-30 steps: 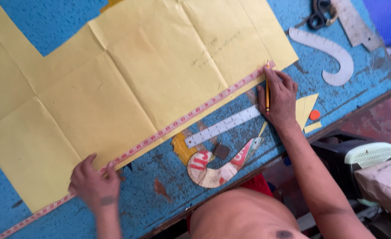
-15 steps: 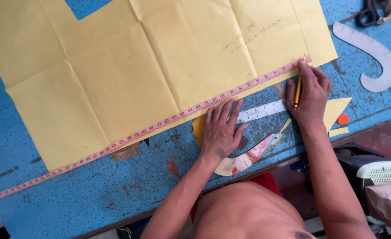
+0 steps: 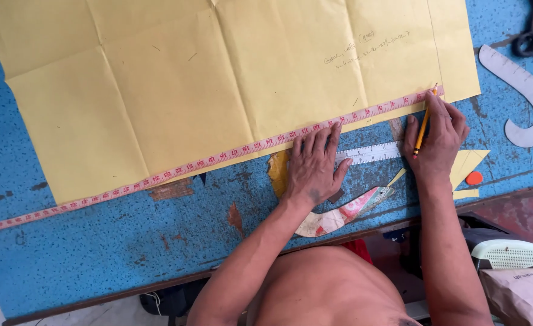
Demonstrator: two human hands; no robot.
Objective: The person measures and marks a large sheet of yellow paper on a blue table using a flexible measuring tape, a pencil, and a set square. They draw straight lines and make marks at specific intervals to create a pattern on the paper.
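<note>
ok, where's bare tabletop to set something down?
Free: the blue table below the tape measure, left of the left hand. Crowded: around the right hand with pencil, ruler, curved templates, yellow paper.

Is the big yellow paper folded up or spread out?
Spread out: the paper lies flat on the table, showing only old crease lines.

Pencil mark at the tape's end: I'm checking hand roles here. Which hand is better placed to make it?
Probably the right hand: it holds the pencil with its tip at the tape measure on the yellow paper. The left hand lies flat, fingertips on the tape.
</note>
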